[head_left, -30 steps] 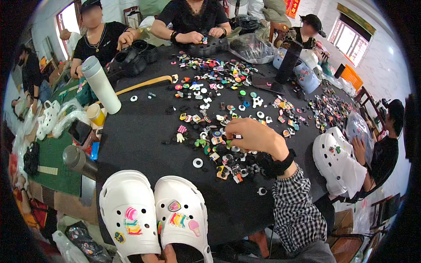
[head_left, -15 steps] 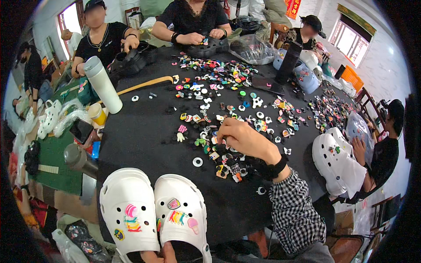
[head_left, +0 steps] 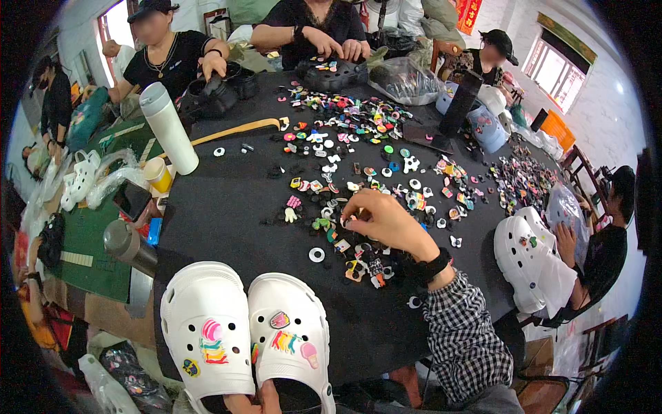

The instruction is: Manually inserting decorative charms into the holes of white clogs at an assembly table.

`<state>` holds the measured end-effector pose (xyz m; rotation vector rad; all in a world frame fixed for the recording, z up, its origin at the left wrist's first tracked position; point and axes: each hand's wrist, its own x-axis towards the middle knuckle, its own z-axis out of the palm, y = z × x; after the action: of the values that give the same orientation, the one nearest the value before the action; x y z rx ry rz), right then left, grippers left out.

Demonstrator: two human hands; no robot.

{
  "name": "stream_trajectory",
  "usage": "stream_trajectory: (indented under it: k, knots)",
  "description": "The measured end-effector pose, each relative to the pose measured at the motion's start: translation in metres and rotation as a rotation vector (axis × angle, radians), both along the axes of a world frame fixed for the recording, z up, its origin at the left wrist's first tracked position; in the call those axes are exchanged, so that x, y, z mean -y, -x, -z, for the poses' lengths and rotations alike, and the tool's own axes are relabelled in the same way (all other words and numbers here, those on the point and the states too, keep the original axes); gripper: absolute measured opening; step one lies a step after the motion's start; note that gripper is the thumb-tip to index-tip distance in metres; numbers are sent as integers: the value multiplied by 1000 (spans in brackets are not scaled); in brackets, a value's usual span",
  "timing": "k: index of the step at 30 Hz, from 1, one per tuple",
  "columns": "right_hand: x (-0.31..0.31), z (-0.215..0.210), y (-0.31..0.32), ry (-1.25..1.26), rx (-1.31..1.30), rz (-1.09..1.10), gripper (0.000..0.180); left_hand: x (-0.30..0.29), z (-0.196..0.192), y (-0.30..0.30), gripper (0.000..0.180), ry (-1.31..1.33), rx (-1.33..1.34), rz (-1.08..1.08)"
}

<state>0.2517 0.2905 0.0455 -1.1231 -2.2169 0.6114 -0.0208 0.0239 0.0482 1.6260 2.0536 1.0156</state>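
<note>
Head view, left grip point(head_left: 267, 399) holding white clogs point(head_left: 207, 293), right grip point(head_left: 387, 222) pinching small charm point(head_left: 347, 223)

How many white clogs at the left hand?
2: left clog and right clog, side by side at the near table edge, left hand in their openings. No others seem hidden there.

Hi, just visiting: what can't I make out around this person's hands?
Head view: most of the left hand, hidden by the white clogs and lower edge.
Head view: which charm is at the right hand; too small, partly covered by its fingers.
Head view: any charms beneath that hand, hidden by it.
Head view: the clogs' heels, cut off below.
</note>
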Motion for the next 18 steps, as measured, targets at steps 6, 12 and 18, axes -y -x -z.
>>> stream_trajectory:
  k: [6, 12, 18]
  knots:
    - [0, -11, -3, 580, -316, 140, 16, -6, 0, 2, 29, -139, 19, 64]
    - [0, -14, -6, 735, -433, 108, 16, -5, -3, 2, 28, -89, 85, 75]
    - [24, -27, 22, 624, 95, -204, 19, -2, -4, 6, 29, 78, 120, 55]
